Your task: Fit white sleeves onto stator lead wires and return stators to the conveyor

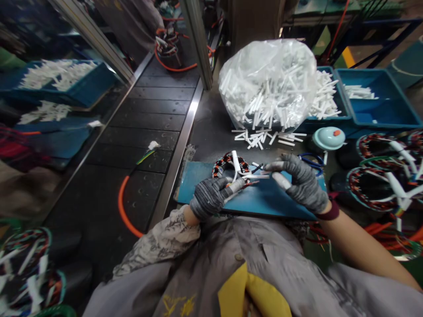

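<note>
A motor stator [218,168] with an orange-and-black laced winding lies on the blue work board [267,200]. White sleeves [235,161] and several leads come off it, some pointing right. At its near side my left hand [209,199], in a grey glove with pale fingertips, pinches the leads; the exact grip is partly hidden by the fingers. My right hand [299,181], also gloved, hovers over the board just right of the lead ends. Its thumb and forefinger are apart, with nothing visible between them. Blue wire loops [312,162] lie behind it.
Behind the board are a clear bag [267,75] of white sleeves, loose sleeves [257,138], blue bins [383,112] and a round turquoise container [328,138]. More stators [370,187] stand right. Left runs a slatted conveyor [155,119] carrying an orange cable [124,207]; another person's sleeve shows beyond.
</note>
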`<move>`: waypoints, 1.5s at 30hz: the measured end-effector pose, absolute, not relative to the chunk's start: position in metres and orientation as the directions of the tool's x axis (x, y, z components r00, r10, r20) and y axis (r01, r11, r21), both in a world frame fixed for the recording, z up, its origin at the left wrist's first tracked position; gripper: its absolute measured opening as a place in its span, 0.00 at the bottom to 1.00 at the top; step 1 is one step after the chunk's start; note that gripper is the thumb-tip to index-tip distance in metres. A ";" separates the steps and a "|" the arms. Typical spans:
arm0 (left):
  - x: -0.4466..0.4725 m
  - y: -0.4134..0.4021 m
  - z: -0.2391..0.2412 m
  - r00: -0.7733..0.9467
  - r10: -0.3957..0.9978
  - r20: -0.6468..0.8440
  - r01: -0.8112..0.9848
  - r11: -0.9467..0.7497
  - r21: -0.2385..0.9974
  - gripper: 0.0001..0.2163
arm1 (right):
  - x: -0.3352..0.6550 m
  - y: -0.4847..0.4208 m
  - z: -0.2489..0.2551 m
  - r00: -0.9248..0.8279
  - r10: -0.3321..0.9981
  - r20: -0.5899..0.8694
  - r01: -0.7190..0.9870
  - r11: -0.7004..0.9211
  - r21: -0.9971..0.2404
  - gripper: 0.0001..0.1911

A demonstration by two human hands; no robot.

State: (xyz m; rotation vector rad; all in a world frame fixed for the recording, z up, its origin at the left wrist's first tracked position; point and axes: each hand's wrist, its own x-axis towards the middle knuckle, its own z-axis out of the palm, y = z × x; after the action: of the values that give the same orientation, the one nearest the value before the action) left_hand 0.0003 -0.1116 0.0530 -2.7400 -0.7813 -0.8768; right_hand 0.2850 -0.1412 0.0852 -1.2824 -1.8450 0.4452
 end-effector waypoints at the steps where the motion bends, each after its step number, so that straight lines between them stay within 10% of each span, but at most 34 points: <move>1: 0.001 -0.111 0.053 0.686 0.430 0.587 0.527 -0.850 0.006 0.12 | 0.283 -0.146 0.089 -0.177 0.886 0.428 0.602 0.441 -0.666 0.07; 10: 0.001 -0.111 0.055 0.682 0.439 0.585 0.524 -0.851 0.028 0.12 | 0.276 -0.149 0.088 -0.283 0.890 0.356 0.515 0.454 -0.727 0.10; 19: 0.002 -0.109 0.052 0.667 0.418 0.617 0.468 -0.879 0.090 0.15 | 0.244 -0.158 0.087 -0.481 0.766 0.426 0.695 0.630 -0.347 0.15; 26: 0.005 -0.113 0.051 0.665 0.332 0.669 0.486 -0.873 -0.050 0.09 | 0.208 -0.162 0.086 -0.337 0.937 0.090 0.742 0.323 -0.587 0.18; 36: 0.005 -0.110 0.055 0.601 0.652 0.463 0.636 -0.741 0.218 0.24 | 0.286 -0.173 0.070 0.357 0.908 0.221 0.575 -0.028 -0.818 0.17; 45: 0.008 -0.110 0.038 0.673 0.615 0.411 0.606 -0.777 0.171 0.17 | 0.277 -0.165 0.020 -0.331 0.936 0.121 0.850 0.352 -0.393 0.17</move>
State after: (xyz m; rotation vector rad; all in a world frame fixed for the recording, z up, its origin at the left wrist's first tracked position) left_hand 0.0076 -0.1103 0.0376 -2.8918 -1.0557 -0.7218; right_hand 0.2773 -0.1649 0.0198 -1.5793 -2.2947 0.3709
